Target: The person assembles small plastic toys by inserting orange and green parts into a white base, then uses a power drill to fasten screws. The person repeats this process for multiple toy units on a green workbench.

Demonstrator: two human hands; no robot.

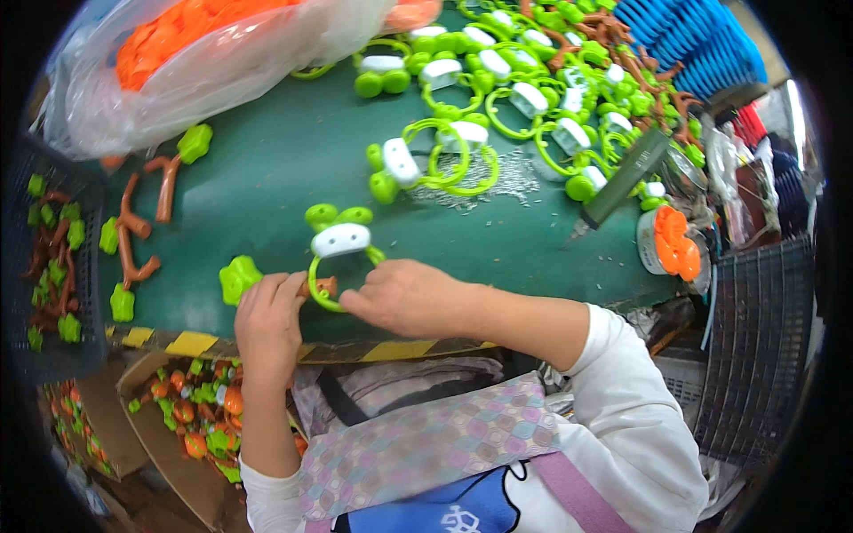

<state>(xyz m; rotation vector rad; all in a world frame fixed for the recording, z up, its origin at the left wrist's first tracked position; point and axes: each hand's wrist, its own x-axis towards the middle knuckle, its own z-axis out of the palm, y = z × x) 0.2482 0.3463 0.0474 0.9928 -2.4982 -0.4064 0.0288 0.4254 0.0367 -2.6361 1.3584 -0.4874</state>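
Observation:
My left hand [269,313], near the table's front edge, is closed round a brown plastic branch piece [322,287] whose green flower-shaped end [238,279] sticks out on the left. My right hand [398,296] pinches a light green plastic ring [317,277] at its lower right. The ring carries a white block [341,240] with two dark holes, topped by green knobs [338,214]. The branch's brown end meets the ring's lower left; whether they are joined I cannot tell. Fingers hide most of the branch.
Several similar ring pieces [465,135] crowd the far right, beside scattered small metal pins [511,185]. A grey-green powered screwdriver [622,182] slants over the table. Brown branches [133,258] lie at left near a dark crate [84,355]. A plastic bag [107,111] holds orange parts.

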